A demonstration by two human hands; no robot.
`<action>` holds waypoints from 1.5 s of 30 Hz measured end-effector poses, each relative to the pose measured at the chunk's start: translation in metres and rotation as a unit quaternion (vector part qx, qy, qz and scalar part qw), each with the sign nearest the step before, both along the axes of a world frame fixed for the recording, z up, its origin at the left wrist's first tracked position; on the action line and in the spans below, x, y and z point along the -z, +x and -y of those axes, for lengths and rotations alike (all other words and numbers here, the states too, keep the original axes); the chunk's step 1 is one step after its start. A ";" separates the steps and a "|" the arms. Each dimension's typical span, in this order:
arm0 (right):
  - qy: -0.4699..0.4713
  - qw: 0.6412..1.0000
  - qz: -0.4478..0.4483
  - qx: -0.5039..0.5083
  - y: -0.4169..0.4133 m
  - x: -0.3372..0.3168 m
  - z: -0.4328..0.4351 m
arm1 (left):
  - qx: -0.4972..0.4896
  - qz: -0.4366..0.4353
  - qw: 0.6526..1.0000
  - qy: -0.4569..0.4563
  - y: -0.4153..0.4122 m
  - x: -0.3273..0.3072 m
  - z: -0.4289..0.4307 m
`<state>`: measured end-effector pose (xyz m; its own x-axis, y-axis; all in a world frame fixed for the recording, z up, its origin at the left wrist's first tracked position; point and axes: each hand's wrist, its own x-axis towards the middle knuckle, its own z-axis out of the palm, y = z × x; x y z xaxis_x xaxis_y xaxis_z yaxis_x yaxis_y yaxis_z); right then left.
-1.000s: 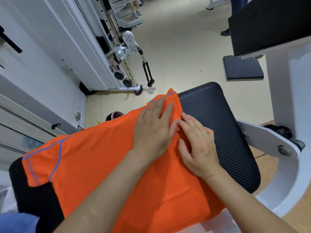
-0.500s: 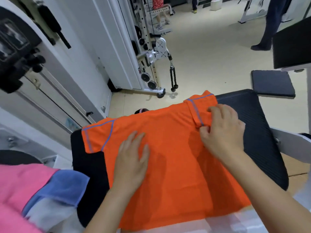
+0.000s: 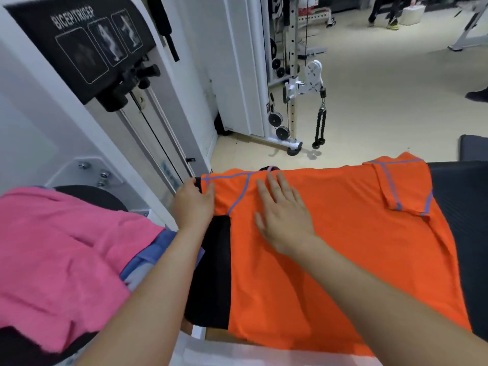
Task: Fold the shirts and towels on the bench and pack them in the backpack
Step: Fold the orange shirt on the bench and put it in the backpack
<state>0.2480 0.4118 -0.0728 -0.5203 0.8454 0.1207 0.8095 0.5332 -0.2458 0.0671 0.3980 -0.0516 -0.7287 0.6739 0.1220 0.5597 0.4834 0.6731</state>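
Half a second ago your right hand [image 3: 284, 215] was pressing the far-side sleeve into its fold and your left hand [image 3: 194, 203] lay flat mid-shirt. Now both have crossed to the other end. The right sleeve [image 3: 401, 188] lies turned in over the body of the orange shirt [image 3: 343, 247], so that fold looks done and the matching one is the step in hand.

Your left hand's grip is pinched on the outer edge of the left sleeve [image 3: 224, 188], thumb on top. Your right hand's grip is apart, with the palm and straight fingers flat just inside the shoulder seam, likely to anchor the crease line.

The shirt lies spread on the black bench [image 3: 464, 207]. Its shoulders run along the far edge and its hem is toward you, so its long axis runs from you outward, across the bench's length. The neck opening is not visible.

The pink towel [image 3: 66, 247] waits unfolded at your left, over a blue cloth [image 3: 150, 256]. The backpack cannot be made out.
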 end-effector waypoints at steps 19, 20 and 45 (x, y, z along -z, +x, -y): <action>0.099 0.988 -0.025 -0.112 -0.033 0.013 -0.011 | 0.063 0.044 0.993 0.090 0.005 -0.023 -0.042; 0.085 0.988 -0.038 -0.126 -0.034 0.013 -0.012 | 0.083 0.014 0.993 0.085 0.013 -0.026 -0.044; 0.044 0.998 0.042 -0.018 -0.021 0.003 -0.059 | 0.276 -0.272 0.919 -0.078 0.031 0.056 0.014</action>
